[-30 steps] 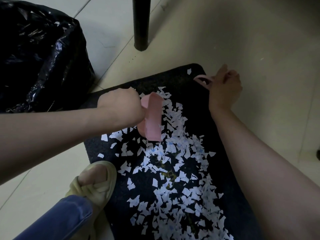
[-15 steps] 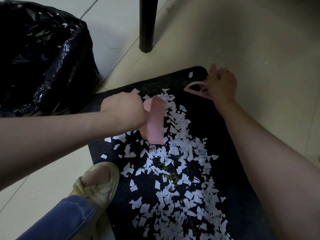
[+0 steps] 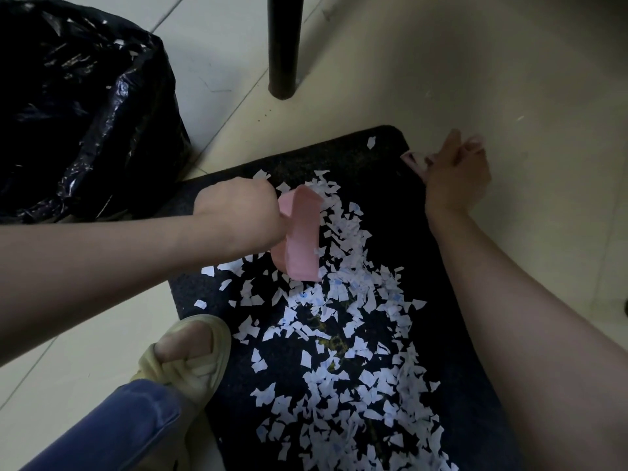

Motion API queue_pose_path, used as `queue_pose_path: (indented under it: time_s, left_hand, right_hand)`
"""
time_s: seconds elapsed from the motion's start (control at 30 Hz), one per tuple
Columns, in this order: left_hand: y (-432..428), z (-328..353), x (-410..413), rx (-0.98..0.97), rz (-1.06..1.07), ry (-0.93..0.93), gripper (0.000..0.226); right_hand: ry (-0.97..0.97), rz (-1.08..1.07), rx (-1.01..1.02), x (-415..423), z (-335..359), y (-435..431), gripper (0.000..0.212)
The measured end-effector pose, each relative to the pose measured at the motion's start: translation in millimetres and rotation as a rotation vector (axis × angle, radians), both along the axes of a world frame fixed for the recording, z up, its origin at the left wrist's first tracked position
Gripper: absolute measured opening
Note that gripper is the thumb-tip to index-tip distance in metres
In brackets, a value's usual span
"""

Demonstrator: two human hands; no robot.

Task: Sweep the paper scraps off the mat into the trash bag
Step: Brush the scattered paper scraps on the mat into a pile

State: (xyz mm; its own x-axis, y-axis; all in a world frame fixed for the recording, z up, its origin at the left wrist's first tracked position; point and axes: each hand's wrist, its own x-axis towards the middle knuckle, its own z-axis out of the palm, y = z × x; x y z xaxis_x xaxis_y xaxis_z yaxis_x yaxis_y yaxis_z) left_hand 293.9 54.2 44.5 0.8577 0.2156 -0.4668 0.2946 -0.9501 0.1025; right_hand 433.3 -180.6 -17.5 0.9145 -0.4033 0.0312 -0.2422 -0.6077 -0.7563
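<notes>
On the dark mat [image 3: 380,158], white paper scraps [image 3: 343,334] lie thick down the middle, running from its far half all the way to the near edge of my view, with one stray bit alone near the far corner. My left hand [image 3: 238,212] is fisted tight around a pink dustpan [image 3: 300,237], which stands tilted on the mat at the far end of the heap, scraps touching its right side. My right hand [image 3: 455,171] sits at the mat's far right edge, fingers curled around a small pink brush [image 3: 413,161]; only a bit of it pokes out past my thumb, so I can't tell its shape, and it is well apart from the scraps. The black trash bag [image 3: 85,107] is off the mat to the far left on the pale tiled floor [image 3: 475,79], open at the top, with pale flecks showing inside. My foot in a beige sandal [image 3: 190,358] rests at the mat's left edge, the blue jeans leg [image 3: 112,430] below it. A black furniture leg [image 3: 283,45] stands on the tiles beyond the mat.
</notes>
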Motion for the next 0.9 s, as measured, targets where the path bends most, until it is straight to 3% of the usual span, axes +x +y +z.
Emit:
queue_pose_path:
  time_s: [0.1, 0.2, 0.27, 0.33, 0.43, 0.53, 0.63, 0.7, 0.77, 0.9]
  left_hand:
    - [-1.2, 0.6, 0.9, 0.002, 0.004, -0.008, 0.018]
    - [-1.3, -0.1, -0.1, 0.002, 0.007, -0.003, 0.019]
    - [-0.6, -0.9, -0.5, 0.002, 0.003, -0.002, 0.02]
    - [0.8, -1.3, -0.3, 0.002, 0.01, -0.002, 0.019]
    - [0.3, -0.6, 0.4, -0.002, 0.013, -0.007, 0.019]
    - [0.2, -0.4, -0.3, 0.002, 0.005, -0.013, 0.02]
    - [0.7, -1.1, -1.4, 0.008, 0.005, -0.008, 0.021]
    - [0.5, -0.8, -1.5, 0.005, 0.002, -0.005, 0.021]
    - [0.4, -0.2, -1.5, 0.0, 0.006, -0.004, 0.021]
    - [-0.7, 1.3, -1.0, -0.006, 0.018, -0.003, 0.022]
  right_hand:
    - [0.025, -0.119, -0.108, 1.4, 3.8, -0.8, 0.047]
    - [0.112, 0.036, 0.123, -1.1, -1.2, 3.2, 0.044]
    - [0.124, 0.105, 0.074, 2.9, -10.4, -0.5, 0.064]
    - [0.078, 0.03, 0.023, 3.0, -7.0, -0.7, 0.084]
    - [-0.003, -0.099, -0.033, -2.1, 4.6, 1.7, 0.084]
    - [0.04, -0.117, -0.01, -8.0, 12.6, 5.1, 0.064]
    - [0.107, 0.081, 0.053, -10.3, 6.7, 9.7, 0.041]
    - [0.137, 0.151, 0.118, -9.4, 3.5, 11.7, 0.048]
    - [0.111, 0.095, 0.031, -8.1, 7.0, 14.0, 0.064]
    - [0.012, -0.058, 0.061, -3.8, 20.9, 11.4, 0.043]
